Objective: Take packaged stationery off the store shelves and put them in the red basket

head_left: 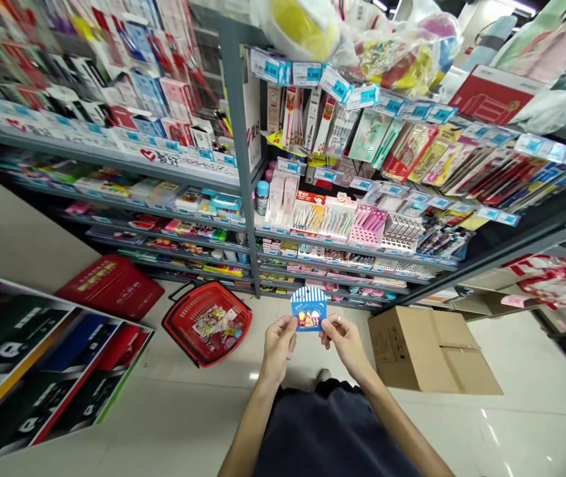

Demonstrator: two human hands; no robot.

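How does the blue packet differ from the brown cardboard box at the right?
The packet is blue with a striped top and colourful pictures; the box is brown with dark print.
The packet is small and flat, while the box is large and bulky.
The packet is held between the left hand and right hand; the box rests on the floor.
Both carry printing.
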